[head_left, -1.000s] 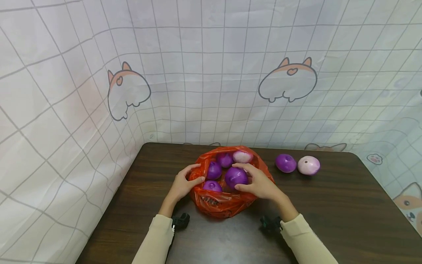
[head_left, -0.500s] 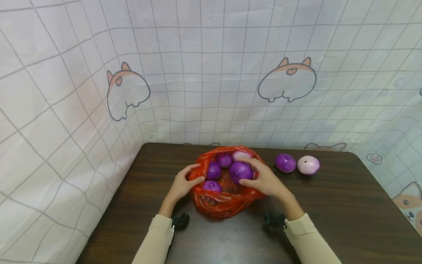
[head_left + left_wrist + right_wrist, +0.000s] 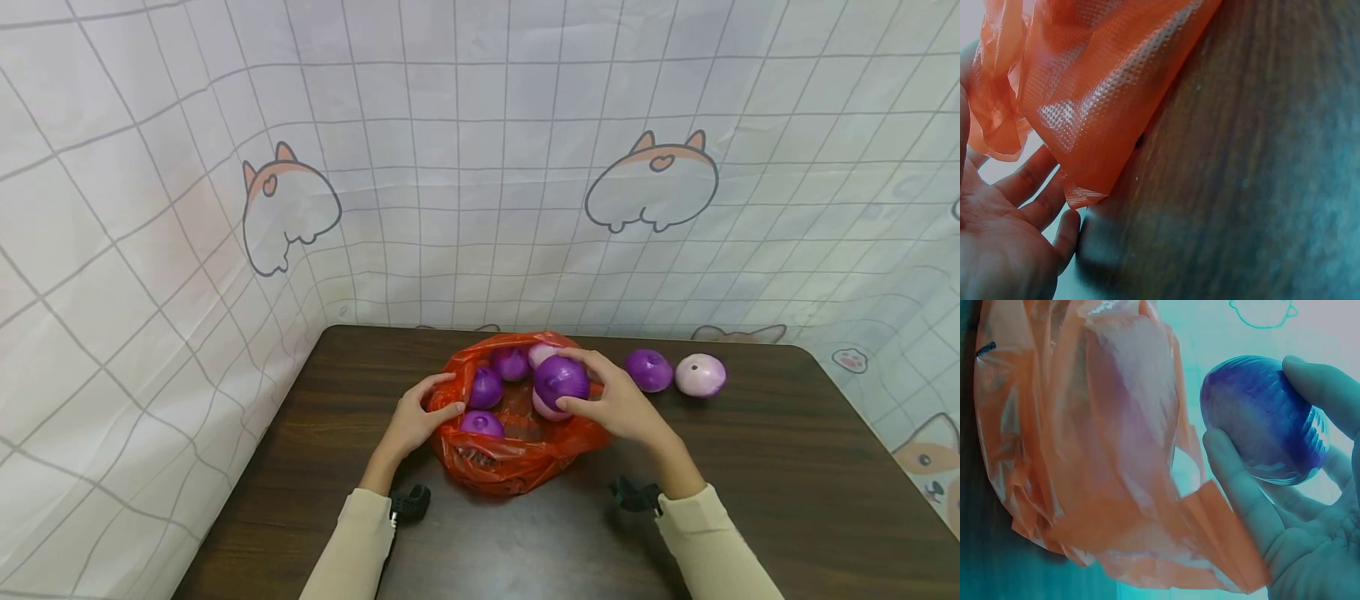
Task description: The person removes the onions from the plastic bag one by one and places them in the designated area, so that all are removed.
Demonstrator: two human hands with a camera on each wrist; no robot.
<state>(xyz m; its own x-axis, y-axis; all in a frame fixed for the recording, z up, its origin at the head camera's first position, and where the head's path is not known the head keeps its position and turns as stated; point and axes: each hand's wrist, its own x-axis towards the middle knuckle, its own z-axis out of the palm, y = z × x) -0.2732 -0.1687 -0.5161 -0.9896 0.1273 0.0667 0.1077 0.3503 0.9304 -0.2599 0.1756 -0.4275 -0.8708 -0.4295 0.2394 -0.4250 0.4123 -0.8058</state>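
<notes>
In the head view a red plastic bag (image 3: 491, 471) sits open-mouthed on the table, with several purple onions inside, among them one at the front (image 3: 482, 423). My left hand (image 3: 411, 425) holds the bag's left rim; the left wrist view shows the orange-red film (image 3: 1104, 94) running past the fingers. At the bag's right side my right hand (image 3: 626, 408) grips a shiny purple onion (image 3: 561, 382) between thumb and fingers, raised over the mouth. A paler onion (image 3: 550, 407) shows partly beneath it. The right wrist view has this held onion (image 3: 1263, 419) beside the bag (image 3: 1054, 444).
Two more onions, one purple (image 3: 648, 370) and one whitish (image 3: 701, 375), lie on the table to the right of the bag. The dark wooden table (image 3: 765, 467) ends at a white grid-patterned cloth (image 3: 465, 208) behind and at the left.
My right hand has lifted the purple onion up and to the right, out of the bag's middle, uncovering a paler onion below. The left hand has stayed at the rim.
</notes>
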